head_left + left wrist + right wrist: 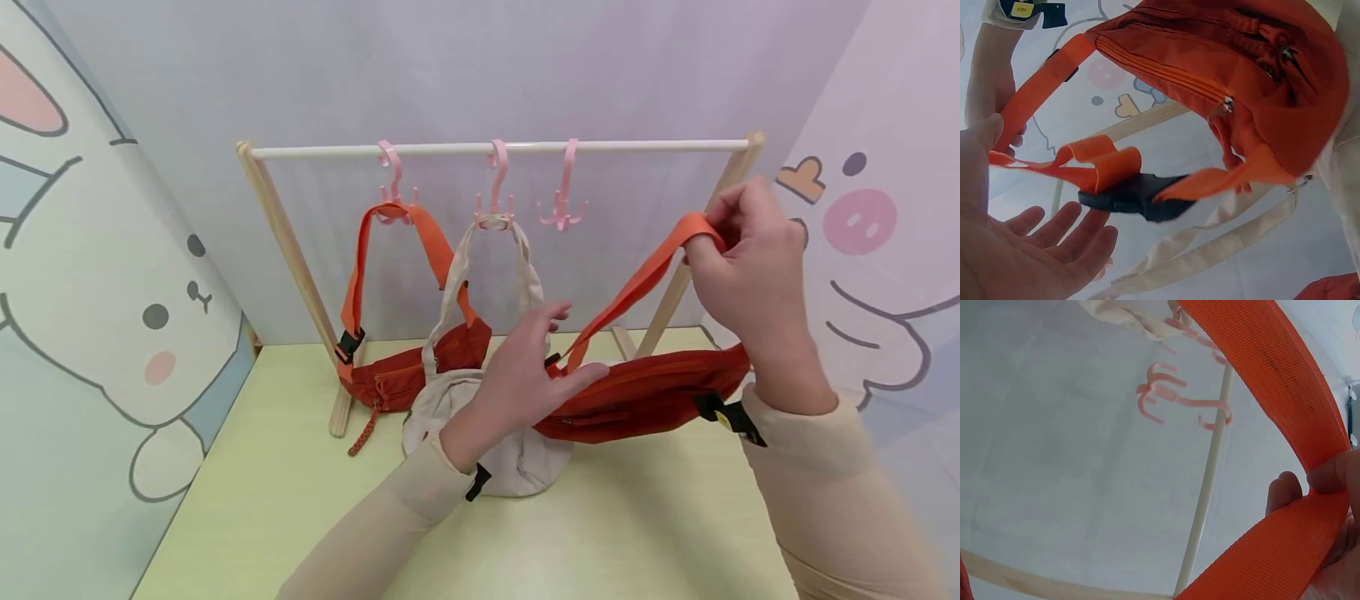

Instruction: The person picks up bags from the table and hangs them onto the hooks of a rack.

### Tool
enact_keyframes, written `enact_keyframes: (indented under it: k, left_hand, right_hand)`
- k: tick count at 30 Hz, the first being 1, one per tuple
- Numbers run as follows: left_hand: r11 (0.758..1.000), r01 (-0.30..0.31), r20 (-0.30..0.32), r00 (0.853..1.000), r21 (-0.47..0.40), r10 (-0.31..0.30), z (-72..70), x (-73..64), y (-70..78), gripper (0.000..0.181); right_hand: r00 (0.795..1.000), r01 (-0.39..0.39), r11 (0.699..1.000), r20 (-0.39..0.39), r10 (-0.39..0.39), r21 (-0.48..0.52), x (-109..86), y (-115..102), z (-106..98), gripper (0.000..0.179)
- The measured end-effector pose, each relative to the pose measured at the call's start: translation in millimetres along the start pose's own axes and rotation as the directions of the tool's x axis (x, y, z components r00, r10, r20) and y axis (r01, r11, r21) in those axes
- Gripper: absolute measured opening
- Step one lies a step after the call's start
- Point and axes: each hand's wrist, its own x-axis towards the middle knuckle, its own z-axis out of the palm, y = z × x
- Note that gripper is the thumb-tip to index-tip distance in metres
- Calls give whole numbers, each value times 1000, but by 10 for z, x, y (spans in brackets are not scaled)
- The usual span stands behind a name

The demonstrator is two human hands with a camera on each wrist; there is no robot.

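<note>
My right hand [761,271] pinches the orange strap [637,283] of a red waist bag [645,398] and holds it up at the right. In the right wrist view the strap [1266,369] folds over between thumb and fingers. The bag hangs tilted from its strap. My left hand [517,375] is beside the bag's left end, fingers spread. The left wrist view shows its fingers close to the black buckle [1141,199]; whether they touch is unclear. A pink hook [562,200] with several prongs hangs on the rail, left of the raised strap.
A white rail [637,147] on wooden legs [288,242] spans the back. From other pink hooks hang a second red waist bag [397,379] and a cream cloth bag [525,471]. The cream bag is partly behind my left hand. Cartoon panels [97,275] stand at both sides.
</note>
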Motion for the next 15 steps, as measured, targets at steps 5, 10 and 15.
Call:
enact_keyframes:
  k: [5, 10, 15]
  left_hand:
    - [999, 5, -10, 1000, -39, -6, 25, 186, 126, 81]
    - [994, 11, -29, 999, -110, -14, 36, 362, 180, 64]
    - [974, 41, -37, 998, -222, -50, -20, 447, 140, 38]
  right_hand:
    - [999, 44, 999, 12, -44, 15, 23, -109, 111, 10]
    - [997, 67, 997, 34, -68, 34, 39, -171, 215, 8]
    - [998, 45, 998, 52, -47, 42, 83, -189, 255, 6]
